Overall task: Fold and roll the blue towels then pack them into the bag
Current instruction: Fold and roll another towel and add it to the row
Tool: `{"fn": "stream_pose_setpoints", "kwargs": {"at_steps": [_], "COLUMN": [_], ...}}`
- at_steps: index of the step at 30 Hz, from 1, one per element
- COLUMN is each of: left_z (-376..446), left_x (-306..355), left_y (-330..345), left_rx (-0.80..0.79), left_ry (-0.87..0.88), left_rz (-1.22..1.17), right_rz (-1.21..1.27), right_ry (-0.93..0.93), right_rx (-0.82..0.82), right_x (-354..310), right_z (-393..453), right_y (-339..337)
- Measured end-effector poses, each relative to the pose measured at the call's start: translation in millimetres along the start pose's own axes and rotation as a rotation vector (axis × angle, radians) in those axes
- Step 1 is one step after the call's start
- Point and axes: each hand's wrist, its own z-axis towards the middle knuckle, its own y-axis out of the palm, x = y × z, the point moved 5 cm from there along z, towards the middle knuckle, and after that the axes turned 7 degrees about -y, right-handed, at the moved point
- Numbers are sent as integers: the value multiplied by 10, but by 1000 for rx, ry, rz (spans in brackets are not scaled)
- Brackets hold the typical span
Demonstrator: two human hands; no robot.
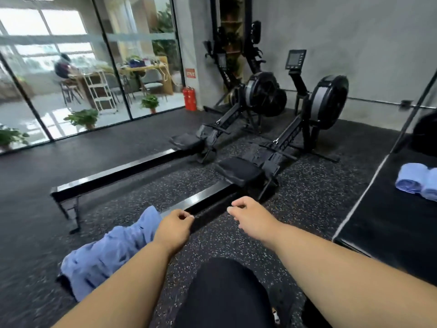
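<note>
Both my hands are stuck out in front of me over the speckled rubber floor (307,200), and honestly neither one has anything in it. Left hand (173,229) has the fingers curled in loosely, thumb tip (190,217) near the index finger, but nothing's pinched between them as far as I can see. Right hand (251,215) is about the same, fingers bent and relaxed, hanging in the air just above the rail of the nearer rowing machine (272,147), not touching it.

One blue towel (106,252) is lying crumpled and unrolled on the floor just left of my left forearm, partly hidden behind the arm. My hand sits right beside its top edge, but it's a bit blurry there, so I can't tell if there's contact. Over at the right edge, two rolled blue towels (416,181) sit side by side, touching, on a black padded bench (390,221), well apart from my hands.

A second rowing machine (236,105) is parked further left, with a red fire extinguisher (189,98) against the wall and potted plants (84,118) behind the glass wall (71,67).
</note>
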Motion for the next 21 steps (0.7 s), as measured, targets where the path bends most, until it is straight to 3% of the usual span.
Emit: {"fn": "stream_pose_setpoints", "kwargs": {"at_steps": [11,21], "left_z": [735,2023], "left_x": [-1534,-2119], "left_y": [-228,114], "left_rx": [-2,-160], "left_ry": [-232,-304], "left_rz": [177,471], "right_rz": [-147,-202], "right_ry": [-14,118], "right_rx": [-165,-309], "right_x": [-147,621], "right_z": [714,1827], "right_y": [1040,1681]}}
